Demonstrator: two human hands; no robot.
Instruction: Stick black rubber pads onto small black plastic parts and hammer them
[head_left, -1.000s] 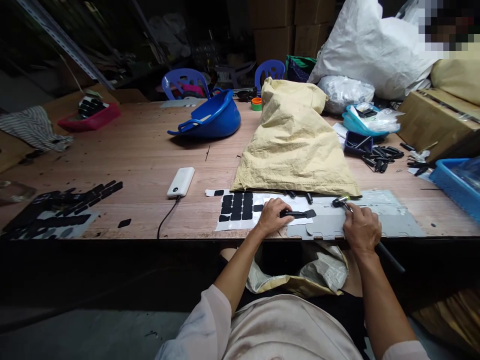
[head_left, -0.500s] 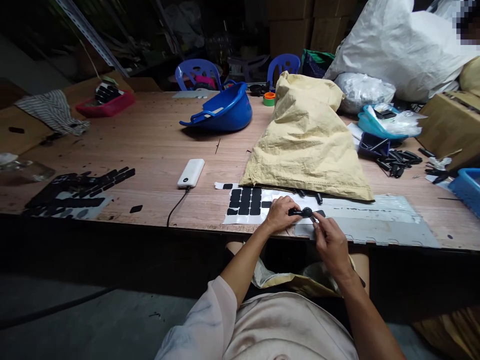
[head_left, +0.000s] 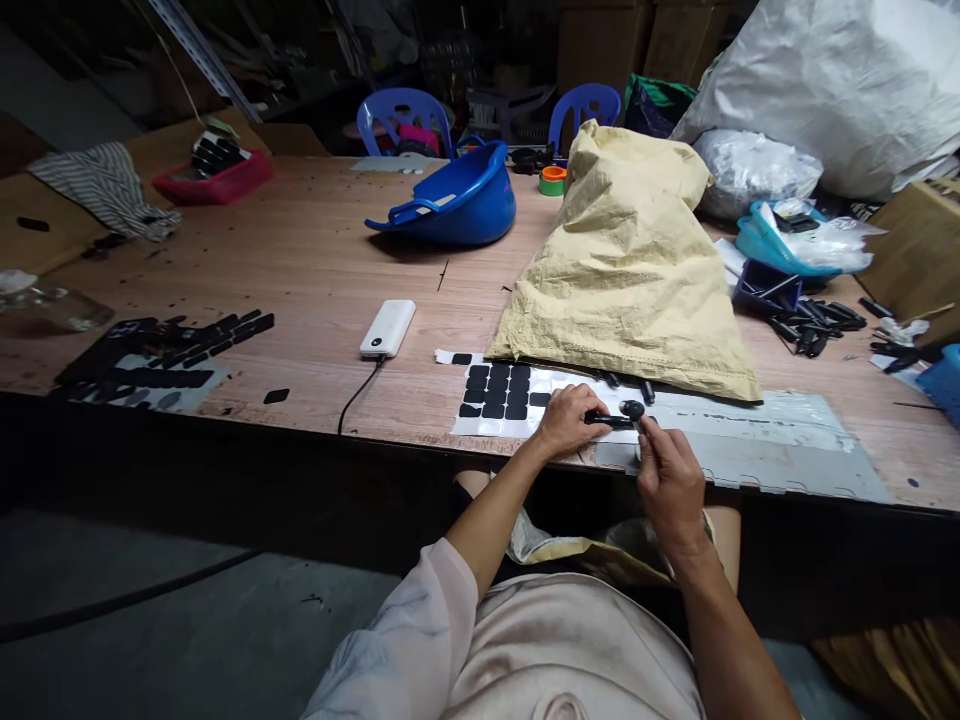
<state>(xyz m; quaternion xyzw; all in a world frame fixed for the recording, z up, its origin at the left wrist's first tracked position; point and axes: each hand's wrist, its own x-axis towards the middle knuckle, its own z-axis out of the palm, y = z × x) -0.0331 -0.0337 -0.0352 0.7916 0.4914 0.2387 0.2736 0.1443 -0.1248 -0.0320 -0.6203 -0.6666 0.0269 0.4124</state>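
Head view: clamping a black rod [head_left: 611, 421] in the left hand [head_left: 568, 420] over a white sheet [head_left: 510, 427], gripping a hammer [head_left: 634, 410] in the right hand [head_left: 671, 485], holding its head near the rod.

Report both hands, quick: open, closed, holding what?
Left hand: closed, holding a slim black rod-like piece.
Right hand: closed, holding a small mallet.

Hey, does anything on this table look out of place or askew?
Yes. The blue plastic basin sits tilted, its rim slanting instead of level. Also, one loose black patch lies by itself on the wooden tabletop, apart from the neat rows of patches.
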